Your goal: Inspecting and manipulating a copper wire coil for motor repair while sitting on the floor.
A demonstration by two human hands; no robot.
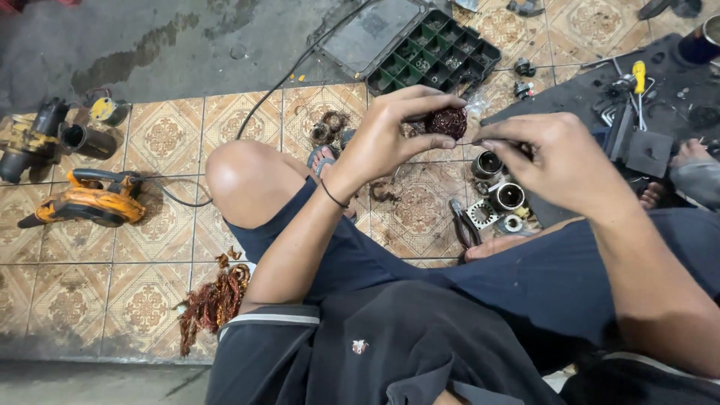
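Hands first: left hand (390,135) pinches a small round wound coil (448,122), dark reddish copper windings, between thumb and fingertips, raised over the lap at chest level so the face of the windings turns toward the camera. Right hand (559,161) is closed in a pinch just right of the coil, fingertips touching or nearly touching its edge; whether it grips a thin tool or a wire strand, cannot tell, too small.

Person sits low on the tiled floor (150,247), knees up, dark shorts.

Near the left knee: heap of stripped copper wire (214,300) on the tiles, set off to the side, apart from the parts.

Below the hands: red-handled pliers (463,225) beside 2 metal cylindrical housings (499,180) and a toothed ring part (482,214), all clustered within arm's reach.

Left side: orange power tool (90,199) with cord running away, and a dark tool body (34,139) further out.

Right side: dark mat (570,94) carrying a black block-shaped part (637,146), a yellow-handled screwdriver (639,75) and loose small hardware; the mat keeps small bits together.

Far: open green compartment case (431,52) with small parts sorted in its cells, lid laid flat on the concrete.
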